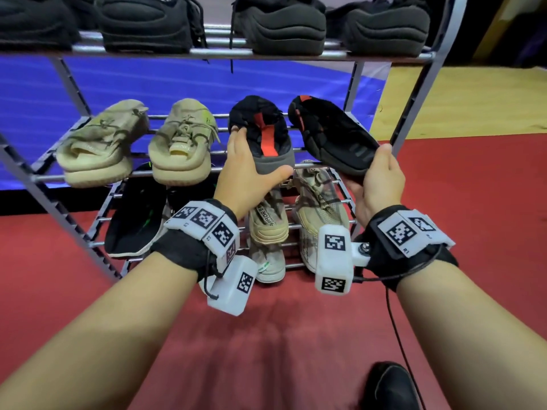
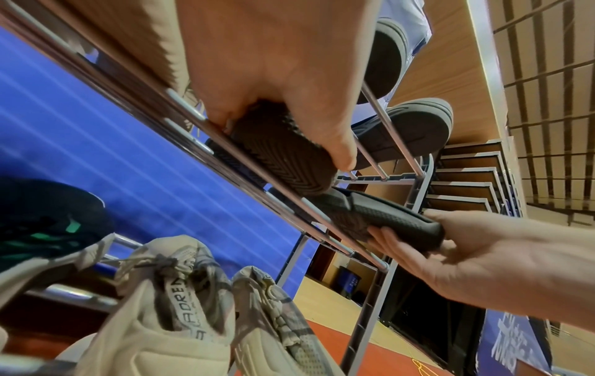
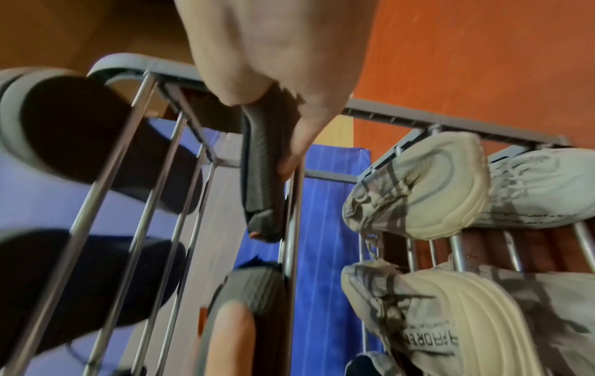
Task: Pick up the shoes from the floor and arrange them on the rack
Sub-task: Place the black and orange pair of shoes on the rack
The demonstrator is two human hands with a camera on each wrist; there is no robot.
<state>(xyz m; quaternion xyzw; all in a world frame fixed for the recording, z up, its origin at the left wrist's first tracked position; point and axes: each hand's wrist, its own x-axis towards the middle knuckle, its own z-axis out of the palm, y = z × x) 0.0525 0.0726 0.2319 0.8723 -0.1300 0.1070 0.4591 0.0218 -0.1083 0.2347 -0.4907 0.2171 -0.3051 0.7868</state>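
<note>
Two black shoes with red trim sit at the right end of the rack's middle shelf [image 1: 165,172]. My left hand [image 1: 251,164] grips the heel of the left black shoe [image 1: 262,130], thumb under its grey sole [image 2: 283,157]. My right hand [image 1: 381,176] holds the heel of the right black shoe [image 1: 331,134], which lies tilted on its side with its sole [image 2: 380,216] facing down past the front bar. From the right wrist view the right black shoe [image 3: 260,162] is seen edge-on between my fingers.
A beige pair [image 1: 133,143] fills the left of the middle shelf. Dark shoes [image 1: 281,28] line the top shelf. On the bottom shelf lie a black-and-green shoe [image 1: 136,220] and a tan pair [image 1: 296,208]. Red carpet [image 1: 473,202] lies around; a dark shoe [image 1: 387,386] is at bottom right.
</note>
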